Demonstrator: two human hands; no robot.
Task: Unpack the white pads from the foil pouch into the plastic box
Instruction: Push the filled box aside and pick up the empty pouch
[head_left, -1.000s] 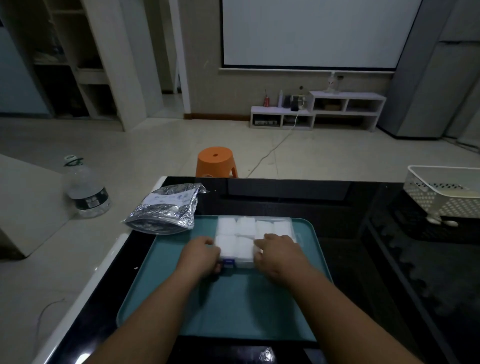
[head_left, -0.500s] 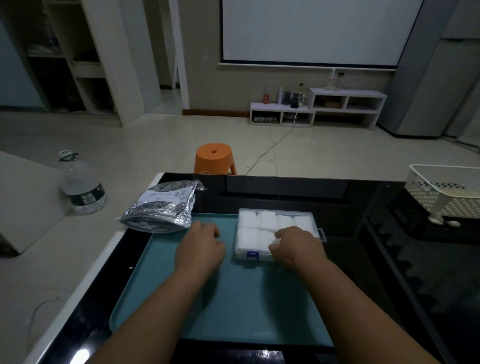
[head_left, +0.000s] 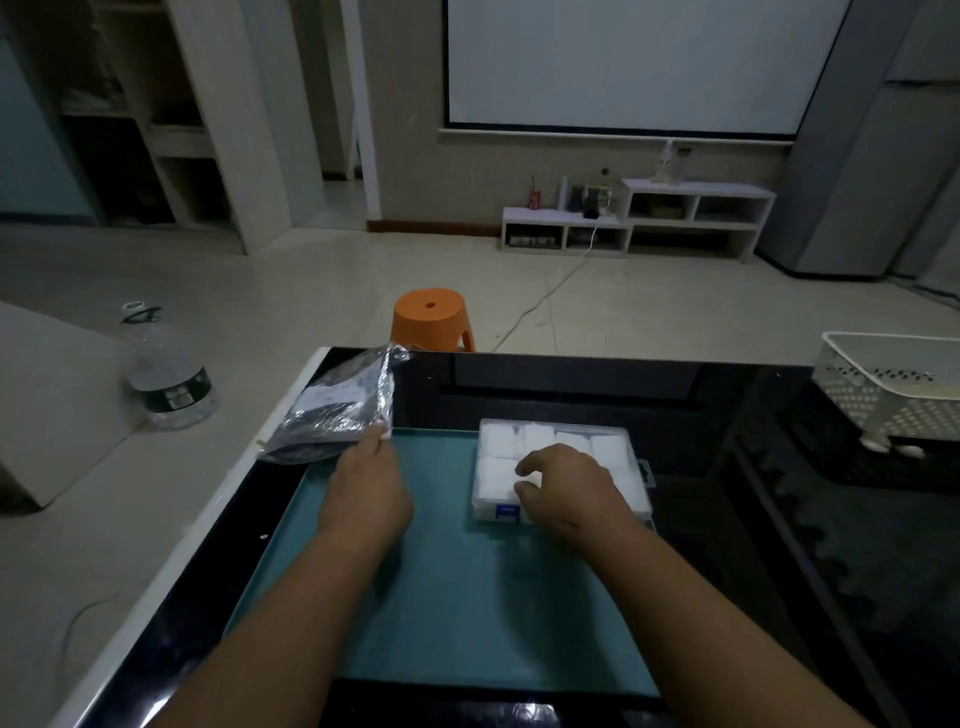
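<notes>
A clear plastic box (head_left: 485, 512) with a blue latch sits on the right part of a teal tray (head_left: 467, 597), and white pads (head_left: 501, 470) fill it in rows. My right hand (head_left: 569, 491) lies over the box's front right, fingers curled on its top, holding it. The crumpled silver foil pouch (head_left: 332, 410) lies at the tray's far left corner, partly on the black table. My left hand (head_left: 366, 488) reaches to the pouch and pinches its near right corner, which is raised.
The black glass table (head_left: 727, 519) carries a white perforated basket (head_left: 893, 395) at the far right. An orange stool (head_left: 430, 317) stands just beyond the table's far edge. A large water bottle (head_left: 171, 384) stands on the floor to the left.
Both hands were on the box at mid-tray. The box has slid right under my right hand. My left hand has left it, moved up-left and taken hold of the pouch's corner.
</notes>
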